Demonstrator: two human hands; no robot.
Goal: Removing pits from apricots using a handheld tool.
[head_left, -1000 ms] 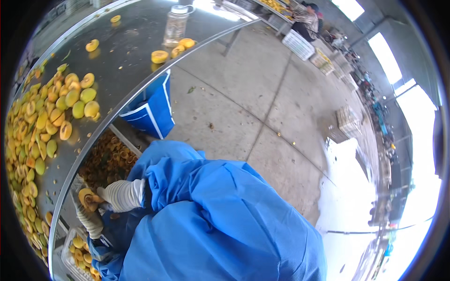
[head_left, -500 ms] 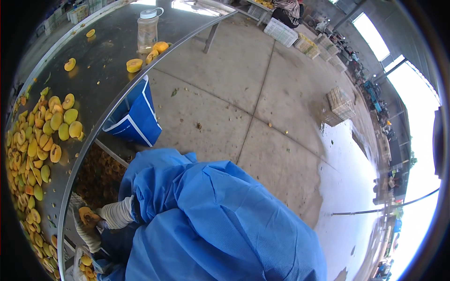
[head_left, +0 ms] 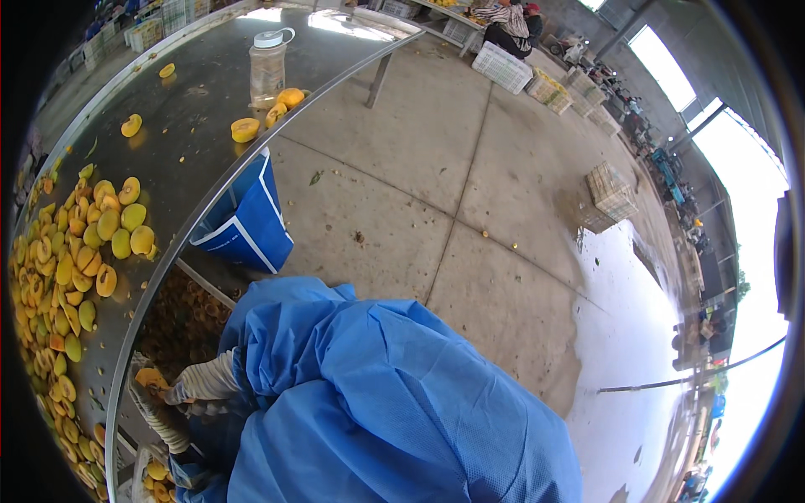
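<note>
My left hand [head_left: 157, 415], in a striped knit glove, is low beside the steel table's edge, closed on a cut orange fruit half [head_left: 152, 378]. My right hand [head_left: 194, 386], also in a striped glove, is closed at that fruit's right side, fingers partly shadowed. Below them is a heap of brown fruit scraps [head_left: 192, 314] under the table [head_left: 113, 101]. A container of fruit pieces [head_left: 158, 479] sits at the bottom edge. Many yellow-green cut fruits [head_left: 71, 285] lie on the tabletop. Blue fabric [head_left: 390, 402] covers my body.
A clear bottle [head_left: 267, 71] and loose fruit halves stand on the table. A blue bag [head_left: 250, 226] is beside its edge. Crates [head_left: 610, 193] rest on the concrete floor [head_left: 402, 159]; a wet patch is at right. A co-worker [head_left: 511, 25] sits at the back by another table.
The view swung a little over the last second, moving the table and bottle leftward, then slightly down. Both hands stay together at the fruit, with only small shifts.
</note>
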